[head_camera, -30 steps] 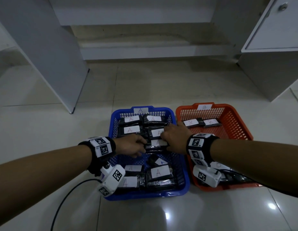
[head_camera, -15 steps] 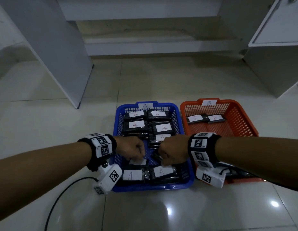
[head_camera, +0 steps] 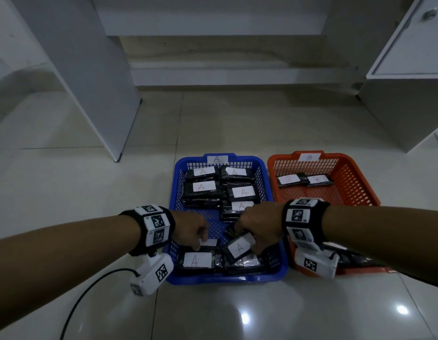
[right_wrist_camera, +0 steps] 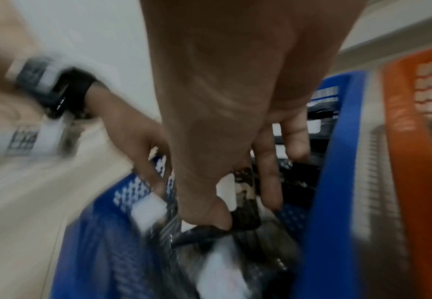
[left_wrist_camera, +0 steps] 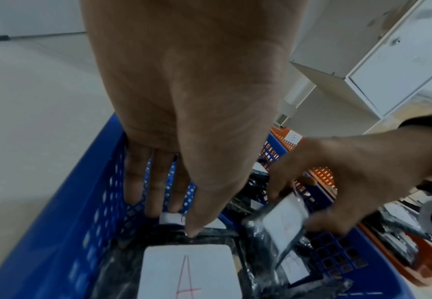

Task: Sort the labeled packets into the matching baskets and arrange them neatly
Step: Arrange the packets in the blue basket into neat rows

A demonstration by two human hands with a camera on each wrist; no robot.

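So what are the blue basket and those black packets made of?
The blue basket looks like moulded plastic: glossy rim, lattice of holes in its walls. The black packets seem wrapped in thin shiny plastic film; it crinkles and glints. Their white labels look like matte paper, with a hand-drawn red A.

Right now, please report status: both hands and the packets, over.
Right hand grips tilted A packet inside blue basket. Left hand pinches another packet beside it. Nothing blocks either hand.
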